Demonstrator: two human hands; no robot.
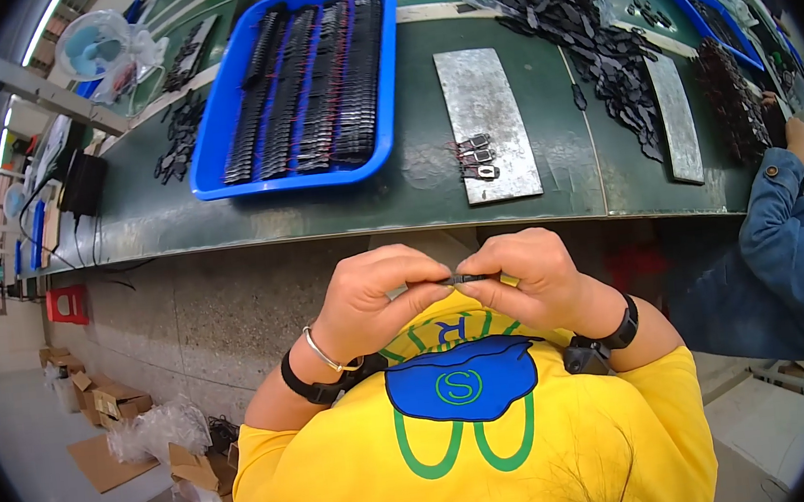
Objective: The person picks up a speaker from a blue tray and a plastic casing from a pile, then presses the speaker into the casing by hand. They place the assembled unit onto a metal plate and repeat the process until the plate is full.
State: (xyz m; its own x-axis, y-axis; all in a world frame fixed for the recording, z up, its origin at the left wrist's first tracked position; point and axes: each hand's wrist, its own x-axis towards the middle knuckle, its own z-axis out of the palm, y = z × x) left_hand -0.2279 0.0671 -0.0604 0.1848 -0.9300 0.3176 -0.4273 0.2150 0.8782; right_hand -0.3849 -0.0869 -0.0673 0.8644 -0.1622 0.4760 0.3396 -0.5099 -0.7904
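Close to my chest, below the table's edge, both hands pinch one small dark part (467, 277) between their fingertips. My left hand (373, 297) grips its left end and my right hand (535, 277) its right end. Most of the part is hidden by my fingers. Three similar small parts (476, 158) lie on a grey metal plate (486, 117) on the green table straight ahead.
A blue tray (225, 123) with rows of black parts sits at the back left. A loose heap of black parts (595, 39) and a second metal plate (676, 118) lie right. A co-worker's blue sleeve (789, 252) is at the right edge. Cardboard boxes (117, 404) are on the floor left.
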